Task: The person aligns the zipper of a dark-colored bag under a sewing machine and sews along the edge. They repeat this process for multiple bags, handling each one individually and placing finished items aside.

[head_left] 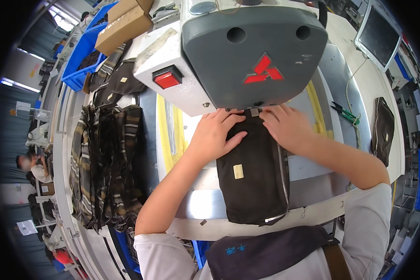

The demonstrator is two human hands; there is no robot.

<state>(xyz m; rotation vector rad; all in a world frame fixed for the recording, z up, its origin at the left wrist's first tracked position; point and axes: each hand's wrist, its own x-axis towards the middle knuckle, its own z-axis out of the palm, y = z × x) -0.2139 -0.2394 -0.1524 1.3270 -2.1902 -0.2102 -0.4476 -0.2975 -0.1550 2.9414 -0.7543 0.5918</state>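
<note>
A dark brown fabric piece [254, 177] lies lengthwise under the front of a sewing machine head [254, 56]. A silver zipper [283, 179] runs down its right side, and a pale rectangular patch [238, 171] shows on its left half. At its far end is a small light tab [254, 112]. My left hand [214, 135] rests on the left edge, fingers stretched toward the machine and thumb apart on the cloth. Bent over the far right edge beside the tab, my right hand [287, 125] grips the cloth, slightly blurred. The machine hides the needle area.
Striped and dark fabric pieces [109, 163] are heaped at the left. Green-handled snips [345, 113] and another zippered piece [382, 130] lie at the right. Blue bins [77, 74], a cardboard box [123, 28] and a screen [379, 35] stand farther off. A person [39, 170] sits far left.
</note>
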